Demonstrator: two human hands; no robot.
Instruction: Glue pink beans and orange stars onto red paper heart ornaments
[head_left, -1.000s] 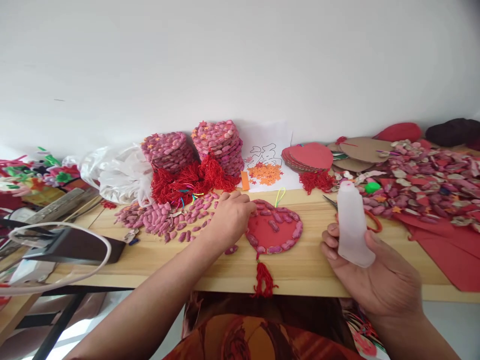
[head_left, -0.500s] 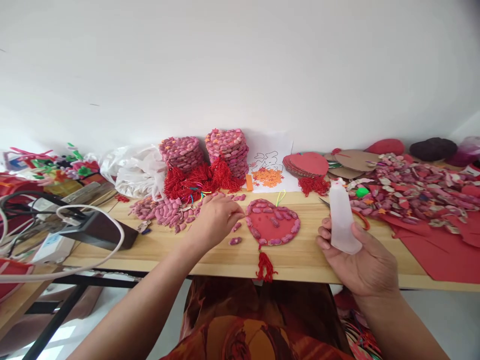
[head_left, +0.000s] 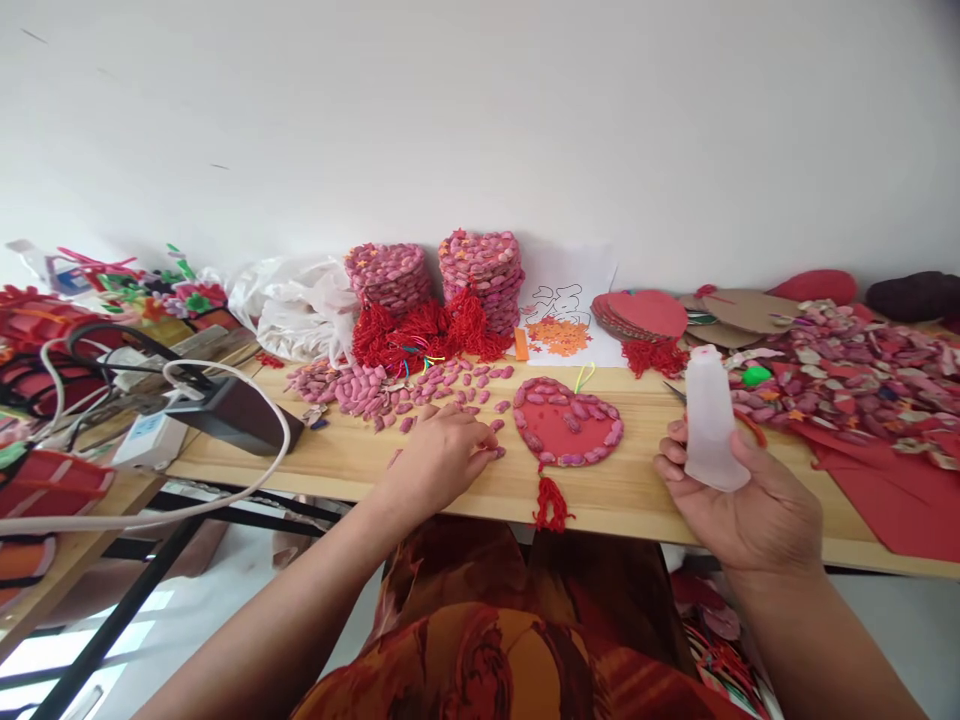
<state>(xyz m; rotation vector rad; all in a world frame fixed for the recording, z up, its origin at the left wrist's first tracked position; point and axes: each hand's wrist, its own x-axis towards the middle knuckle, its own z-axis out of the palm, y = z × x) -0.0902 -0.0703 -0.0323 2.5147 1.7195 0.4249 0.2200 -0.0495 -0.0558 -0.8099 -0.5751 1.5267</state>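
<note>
My left hand (head_left: pixel 448 455)'s just slid off the heart (head_left: pixel 555 435) to a peanut shell (head_left: pixel 499 453) left of it on the table (head_left: pixel 630 490), can't tell if pinched. Heart's untouched now; right hand (head_left: pixel 750 515)'s wrapped round the bottle (head_left: pixel 709 425).

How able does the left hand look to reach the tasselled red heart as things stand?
Probably yes: the left hand is just beside the red heart, with nothing tall between them. The right hand, holding the white bottle, is on the heart's other side, out of the way.
</note>
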